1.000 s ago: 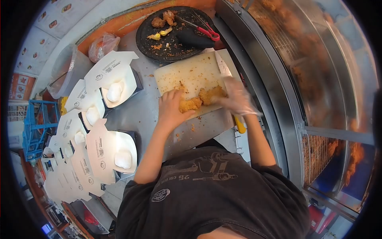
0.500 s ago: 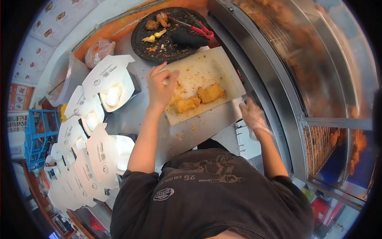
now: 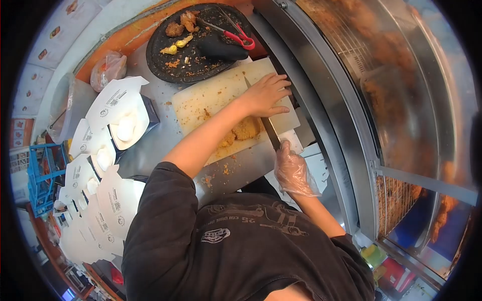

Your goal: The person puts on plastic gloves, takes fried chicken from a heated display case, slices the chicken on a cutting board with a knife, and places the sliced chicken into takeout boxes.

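— Several open paper boxes (image 3: 120, 120) run down the left of the steel tabletop (image 3: 160, 145), each with a white lump of rice inside. What lies past them?

— At the far side, a knotted plastic bag (image 3: 106, 67), then a round black tray (image 3: 196, 47) with fried scraps, yellow bits and red-handled scissors (image 3: 232, 34) lying on it.

— And nearer, in the middle?

— A white cutting board (image 3: 213, 98), dusted with crumbs. The pieces of fried chicken (image 3: 241, 130) sit on its near half, partly hidden under the forearm that crosses over them.

— What is the left hand doing?

— The left hand (image 3: 265, 94) is bare and reaches across to the far right part of the board. It lies flat, fingers spread, pressing on the back of the knife (image 3: 266, 124) blade. It grips nothing.

— The right hand?

— The right hand (image 3: 292, 172), in a clear plastic glove, is closed around the knife's handle at the near right edge of the board. The blade runs from it toward the far side, just right of the chicken and touching it.

— Farther right?

— A glass warming cabinet (image 3: 391, 100) with more fried pieces on wire racks.
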`<state>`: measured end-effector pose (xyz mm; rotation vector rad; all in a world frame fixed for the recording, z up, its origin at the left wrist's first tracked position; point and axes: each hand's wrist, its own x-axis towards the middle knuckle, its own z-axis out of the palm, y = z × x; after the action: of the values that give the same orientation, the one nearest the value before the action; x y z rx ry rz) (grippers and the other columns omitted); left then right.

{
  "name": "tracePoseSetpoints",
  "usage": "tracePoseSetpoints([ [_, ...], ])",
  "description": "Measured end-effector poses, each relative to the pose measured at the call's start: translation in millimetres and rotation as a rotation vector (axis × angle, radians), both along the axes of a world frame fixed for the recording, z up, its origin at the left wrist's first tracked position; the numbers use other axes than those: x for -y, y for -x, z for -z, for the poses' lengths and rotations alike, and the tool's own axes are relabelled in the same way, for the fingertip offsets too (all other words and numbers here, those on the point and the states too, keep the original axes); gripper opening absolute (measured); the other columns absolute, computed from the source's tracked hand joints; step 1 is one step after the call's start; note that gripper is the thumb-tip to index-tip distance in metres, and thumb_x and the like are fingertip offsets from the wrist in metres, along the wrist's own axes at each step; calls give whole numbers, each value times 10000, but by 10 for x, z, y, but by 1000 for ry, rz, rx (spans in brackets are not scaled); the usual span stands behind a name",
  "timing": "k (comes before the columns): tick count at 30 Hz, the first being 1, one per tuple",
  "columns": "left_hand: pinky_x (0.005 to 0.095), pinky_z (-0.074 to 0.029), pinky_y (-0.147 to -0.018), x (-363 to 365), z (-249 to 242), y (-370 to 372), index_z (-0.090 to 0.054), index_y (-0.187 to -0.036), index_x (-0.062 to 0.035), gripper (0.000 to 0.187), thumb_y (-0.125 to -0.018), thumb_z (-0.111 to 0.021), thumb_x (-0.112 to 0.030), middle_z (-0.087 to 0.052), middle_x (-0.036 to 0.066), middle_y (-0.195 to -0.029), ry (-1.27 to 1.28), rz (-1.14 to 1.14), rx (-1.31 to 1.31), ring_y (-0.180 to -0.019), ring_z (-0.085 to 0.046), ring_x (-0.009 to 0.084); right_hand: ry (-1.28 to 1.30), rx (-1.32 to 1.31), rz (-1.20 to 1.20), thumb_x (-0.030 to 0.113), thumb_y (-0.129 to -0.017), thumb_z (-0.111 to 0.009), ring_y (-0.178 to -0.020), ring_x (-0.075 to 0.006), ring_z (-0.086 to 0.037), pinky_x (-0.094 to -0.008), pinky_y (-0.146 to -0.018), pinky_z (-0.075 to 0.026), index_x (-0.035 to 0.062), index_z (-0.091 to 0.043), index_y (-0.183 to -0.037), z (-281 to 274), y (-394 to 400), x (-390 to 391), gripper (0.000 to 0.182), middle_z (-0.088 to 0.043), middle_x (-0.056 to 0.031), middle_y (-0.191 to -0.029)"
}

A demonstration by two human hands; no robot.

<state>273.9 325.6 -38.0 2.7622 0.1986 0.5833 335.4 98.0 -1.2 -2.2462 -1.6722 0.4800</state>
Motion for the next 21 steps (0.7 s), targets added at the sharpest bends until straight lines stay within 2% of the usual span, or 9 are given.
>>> tracePoseSetpoints([
  [3,478,-250,-1119,-15,-87,43,-579,-1212,-46,506,-875,-588,-424,-495,145,-1345,-3,-11,16,-1344,-339,323,-64,8,-22,31,-846,-543,-550,-407,-592,-478,-505,-467,14,-451,-890,72,-18,15,103,-563,-204,-595],
  [7,481,-238,-1124,-3,-112,77,-573,-1225,-51,517,-877,-584,-433,-494,137,-1352,-1,-23,20,-1350,-333,317,4,32,-5,46,-838,-562,-555,-398,-598,-476,-503,-473,7,-467,-889,29,55,39,115,-567,-203,-590],
  [9,481,-234,-1126,16,-91,84,-566,-1236,-53,523,-876,-583,-432,-494,133,-1353,11,-19,22,-1350,-334,315,24,28,-24,29,-824,-531,-570,-386,-618,-473,-518,-480,-24,-501,-1001,-6,78,36,187,-591,-194,-611],
  [12,470,-227,-1130,-77,67,87,-523,-1291,-59,537,-886,-567,-410,-423,131,-1428,12,-50,4,-1377,-303,304,77,67,-13,37,-814,-541,-557,-376,-617,-466,-514,-480,-29,-501,-987,265,123,-39,189,-595,-187,-613],
  [14,447,-229,-1129,-92,221,128,-451,-1361,-61,560,-900,-545,-365,-323,128,-1503,37,-94,-114,-1407,-262,284,68,92,-43,44,-807,-545,-553,-367,-616,-462,-512,-480,-31,-493,-1005,383,115,-169,218,-597,-187,-616],
  [15,447,-229,-1129,-88,215,158,-451,-1361,-61,560,-900,-545,-365,-323,128,-1503,46,-88,-117,-1407,-262,284,59,67,-52,41,-810,-536,-554,-373,-612,-467,-511,-477,-27,-485,-1013,385,104,-217,221,-593,-193,-614],
  [17,421,-233,-1127,-174,180,152,-395,-1402,-55,581,-906,-531,-327,-254,126,-1541,54,-98,-104,-1428,-224,272,44,29,-64,34,-817,-511,-560,-397,-601,-483,-509,-467,-18,-462,-1029,301,74,-169,223,-582,-213,-610],
  [20,411,-245,-1119,-51,-221,217,-374,-1413,-48,587,-905,-526,-300,-295,125,-1519,19,-108,-2,-1408,-256,279,0,-41,-48,25,-819,-502,-568,-406,-602,-487,-509,-466,-19,-456,-1021,-86,158,-98,212,-581,-215,-608],
  [21,411,-245,-1119,-51,-106,249,-374,-1413,-48,587,-905,-526,-300,-295,125,-1519,24,-107,1,-1408,-256,279,104,-5,-53,21,-819,-499,-583,-408,-611,-493,-522,-471,-16,-466,-1010,-52,175,-110,197,-589,-212,-617],
])
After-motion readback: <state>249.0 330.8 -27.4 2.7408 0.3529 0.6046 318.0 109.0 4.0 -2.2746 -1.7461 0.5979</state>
